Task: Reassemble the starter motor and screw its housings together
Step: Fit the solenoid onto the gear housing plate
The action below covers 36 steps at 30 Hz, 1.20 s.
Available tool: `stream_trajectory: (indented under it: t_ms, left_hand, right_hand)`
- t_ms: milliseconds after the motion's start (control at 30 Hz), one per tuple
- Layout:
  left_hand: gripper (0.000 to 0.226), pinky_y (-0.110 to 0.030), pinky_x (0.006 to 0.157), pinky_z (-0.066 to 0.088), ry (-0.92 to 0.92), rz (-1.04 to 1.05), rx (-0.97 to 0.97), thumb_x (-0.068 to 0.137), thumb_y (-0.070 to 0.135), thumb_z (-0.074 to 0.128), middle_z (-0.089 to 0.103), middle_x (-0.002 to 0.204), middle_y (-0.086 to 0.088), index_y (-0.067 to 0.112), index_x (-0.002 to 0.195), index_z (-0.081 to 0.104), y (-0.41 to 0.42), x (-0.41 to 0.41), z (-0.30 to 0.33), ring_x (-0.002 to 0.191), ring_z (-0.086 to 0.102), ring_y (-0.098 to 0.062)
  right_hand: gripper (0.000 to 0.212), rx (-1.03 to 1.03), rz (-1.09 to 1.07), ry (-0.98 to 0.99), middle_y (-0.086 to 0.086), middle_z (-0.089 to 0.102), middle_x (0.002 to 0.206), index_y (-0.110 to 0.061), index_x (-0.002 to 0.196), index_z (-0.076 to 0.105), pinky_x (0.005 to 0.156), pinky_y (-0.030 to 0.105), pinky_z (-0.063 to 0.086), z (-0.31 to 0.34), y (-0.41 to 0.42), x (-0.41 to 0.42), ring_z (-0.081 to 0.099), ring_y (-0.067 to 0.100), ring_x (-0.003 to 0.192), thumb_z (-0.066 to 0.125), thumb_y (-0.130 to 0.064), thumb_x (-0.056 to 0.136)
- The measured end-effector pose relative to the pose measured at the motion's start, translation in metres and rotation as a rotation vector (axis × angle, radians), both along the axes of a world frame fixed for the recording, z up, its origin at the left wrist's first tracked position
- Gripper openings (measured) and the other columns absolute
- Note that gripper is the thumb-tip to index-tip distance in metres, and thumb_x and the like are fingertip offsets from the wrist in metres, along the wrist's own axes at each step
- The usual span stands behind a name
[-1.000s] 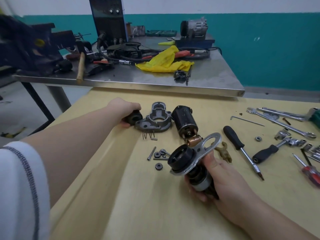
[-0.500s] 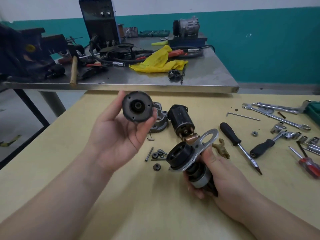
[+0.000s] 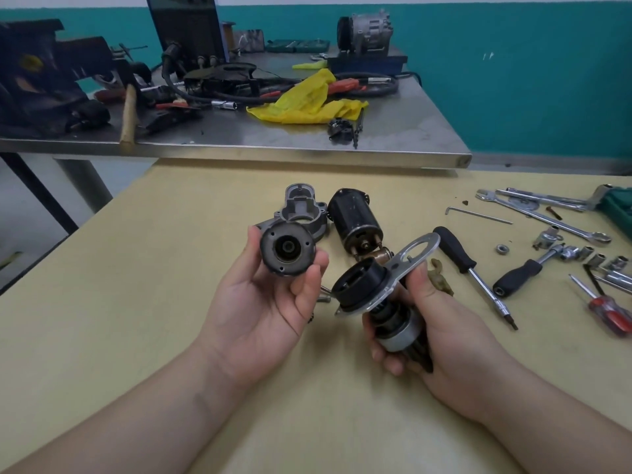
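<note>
A person at a yellow workbench (image 3: 136, 336) holds 2 parts of a stripped starter motor, 1 in each hand, well short of reassembly. The left hand (image 3: 263, 313) grips a round end cap (image 3: 286, 248) between thumb and fingertips, its open face turned toward the camera and showing a central bore ringed by small holes. The right hand (image 3: 441, 333) is wrapped around the drive assembly (image 3: 379, 295), fingers closed on its lower metal drum, thumb pressed against the grey mounting plate (image 3: 415, 256) above; a black cylindrical collar on that assembly points toward the cap. The 2 parts are near each other but not touching.

Lying apart on the bench just behind the hands are the cast aluminium nose housing (image 3: 301, 212) and, right beside it, the black motor body (image 3: 355, 224), with copper fittings showing at its near end. Neither is joined to anything. A few small loose parts peek out between the hands; what they are cannot be told.

By the look of it, mating the cap to the hand-held assembly is the step in hand, and nearly everything remains: fitting the housings together, then driving the screws. The tools for that sit untouched to the right, among them a black-handled screwdriver (image 3: 473, 273), a ratchet with sockets (image 3: 533, 268), a red-handled screwdriver (image 3: 605, 307), spanners (image 3: 547, 217) and a hex key (image 3: 478, 215).
</note>
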<state>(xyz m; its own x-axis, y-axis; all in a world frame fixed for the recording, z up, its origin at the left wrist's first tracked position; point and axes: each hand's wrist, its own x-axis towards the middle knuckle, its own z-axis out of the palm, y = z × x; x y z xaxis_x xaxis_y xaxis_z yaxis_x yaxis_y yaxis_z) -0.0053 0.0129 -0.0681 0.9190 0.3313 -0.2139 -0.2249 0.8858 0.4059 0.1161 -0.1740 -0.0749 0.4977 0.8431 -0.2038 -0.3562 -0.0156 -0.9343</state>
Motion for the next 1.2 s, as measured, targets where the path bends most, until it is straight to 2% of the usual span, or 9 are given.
stream_trajectory:
  t_ms: [167, 333, 400, 467, 567, 667, 833, 1033, 1200]
  left_hand:
    - [0.053, -0.029, 0.064, 0.066, -0.003, 0.012, 0.058, 0.083, 0.052, 0.071, 0.076, 0.102, -0.018, 0.005, 0.105, 0.083, 0.0002, 0.0006, -0.0038, 0.083, 0.081, -0.027]
    - [0.051, -0.032, 0.072, 0.067, -0.046, 0.038, 0.101, 0.088, 0.052, 0.074, 0.079, 0.114, -0.009, 0.008, 0.112, 0.083, 0.001, -0.0003, -0.0058, 0.094, 0.081, -0.03]
    - [0.059, -0.036, 0.077, 0.067, -0.105, 0.02, 0.114, 0.075, 0.044, 0.09, 0.078, 0.119, -0.01, 0.006, 0.119, 0.08, 0.0015, -0.0012, -0.004, 0.098, 0.08, -0.034]
    - [0.077, -0.041, 0.077, 0.068, -0.156, 0.001, 0.099, 0.058, 0.029, 0.105, 0.076, 0.12, -0.017, 0.003, 0.124, 0.076, 0.0013, -0.0007, -0.0011, 0.099, 0.079, -0.039]
    - [0.087, -0.043, 0.074, 0.068, -0.162, -0.007, 0.085, 0.047, 0.022, 0.109, 0.076, 0.118, -0.02, 0.001, 0.124, 0.075, 0.0005, -0.0001, -0.0001, 0.097, 0.079, -0.041]
    - [0.079, -0.042, 0.072, 0.068, -0.161, -0.035, 0.098, 0.045, 0.03, 0.109, 0.079, 0.11, -0.018, 0.002, 0.113, 0.081, -0.0009, -0.0014, -0.0009, 0.093, 0.081, -0.037]
    - [0.085, -0.039, 0.072, 0.067, -0.101, -0.053, 0.145, 0.035, 0.051, 0.107, 0.08, 0.096, -0.011, 0.008, 0.104, 0.084, -0.0008, -0.0042, -0.0015, 0.084, 0.082, -0.024]
    - [0.084, -0.035, 0.071, 0.066, -0.06, -0.075, 0.183, 0.036, 0.059, 0.105, 0.078, 0.095, -0.008, 0.01, 0.102, 0.084, -0.0015, -0.0057, -0.0018, 0.077, 0.079, -0.018]
    - [0.081, -0.03, 0.064, 0.062, -0.028, -0.069, 0.226, 0.041, 0.061, 0.104, 0.076, 0.091, -0.011, 0.013, 0.102, 0.084, -0.0074, -0.0057, -0.003, 0.066, 0.073, -0.016]
  right_hand:
    - [0.08, 0.028, 0.031, 0.013, 0.019, 0.069, 0.086, -0.016, 0.102, 0.08, 0.05, 0.031, 0.05, 0.0013, 0.0, -0.001, 0.063, 0.03, 0.067, 0.068, -0.09, 0.074]
    - [0.077, 0.059, 0.043, 0.038, 0.018, 0.07, 0.088, -0.015, 0.102, 0.08, 0.053, 0.032, 0.051, 0.0014, -0.0003, -0.0001, 0.063, 0.029, 0.07, 0.072, -0.087, 0.075]
    - [0.078, 0.063, 0.03, 0.054, 0.021, 0.07, 0.09, -0.013, 0.102, 0.079, 0.053, 0.032, 0.051, 0.001, -0.0004, 0.0004, 0.062, 0.031, 0.071, 0.074, -0.086, 0.074]
    - [0.081, 0.059, 0.017, 0.068, 0.023, 0.07, 0.09, -0.012, 0.103, 0.079, 0.053, 0.033, 0.052, 0.0008, -0.0006, 0.0008, 0.062, 0.033, 0.071, 0.076, -0.086, 0.071]
    - [0.082, 0.057, 0.01, 0.083, 0.024, 0.069, 0.09, -0.012, 0.102, 0.079, 0.052, 0.033, 0.052, 0.0012, -0.0004, 0.0011, 0.063, 0.033, 0.07, 0.079, -0.086, 0.067]
    - [0.083, 0.059, 0.005, 0.095, 0.024, 0.069, 0.09, -0.012, 0.1, 0.079, 0.052, 0.033, 0.051, 0.0022, -0.0006, 0.0006, 0.063, 0.032, 0.069, 0.081, -0.086, 0.064]
    - [0.082, 0.066, -0.009, 0.108, 0.025, 0.068, 0.09, -0.012, 0.099, 0.08, 0.051, 0.032, 0.05, 0.0029, -0.0003, 0.0001, 0.062, 0.033, 0.068, 0.082, -0.085, 0.062]
    - [0.082, 0.069, 0.005, 0.102, 0.024, 0.068, 0.089, -0.012, 0.099, 0.08, 0.051, 0.031, 0.05, 0.004, 0.0004, -0.0003, 0.063, 0.031, 0.068, 0.082, -0.086, 0.063]
    - [0.083, 0.054, 0.009, 0.095, 0.023, 0.068, 0.088, -0.013, 0.097, 0.08, 0.052, 0.032, 0.051, 0.0047, -0.0005, -0.0008, 0.064, 0.031, 0.068, 0.082, -0.087, 0.059]
